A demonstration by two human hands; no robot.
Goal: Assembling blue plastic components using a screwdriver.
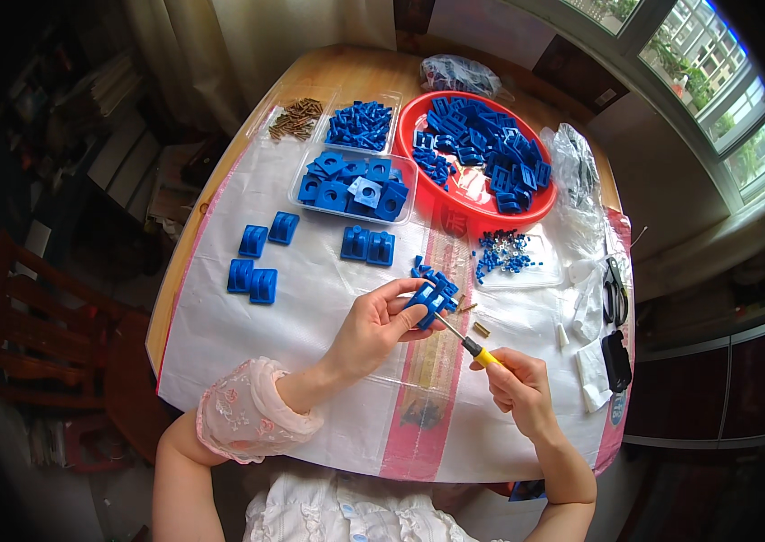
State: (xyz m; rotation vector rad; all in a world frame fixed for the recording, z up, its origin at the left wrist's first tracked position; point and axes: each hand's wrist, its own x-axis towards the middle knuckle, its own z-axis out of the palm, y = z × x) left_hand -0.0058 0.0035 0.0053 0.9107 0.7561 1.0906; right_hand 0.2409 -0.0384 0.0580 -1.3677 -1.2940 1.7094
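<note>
Between the thumb and fingers of my left hand (371,325) is a small blue plastic part (426,305). My right hand (521,388) is closed round the yellow and black handle of a screwdriver (483,354). Its metal shaft slants up and left, and the tip meets the blue part; the exact contact point is too small to make out. Just beyond my left fingers lies a little heap of blue pieces (441,276). A brass-coloured pin (482,330) rests near the screwdriver. Finished-looking curved blue blocks (262,285) stand in pairs to the left, with another pair (367,246) farther back.
A red basin (545,212) of blue parts stands at the back right. Clear boxes hold blue square plates (333,195), blue pieces (360,125) and brass screws (296,117). Small blue and white bits (502,256) lie on a clear lid. Black scissors (615,294) are at the right edge.
</note>
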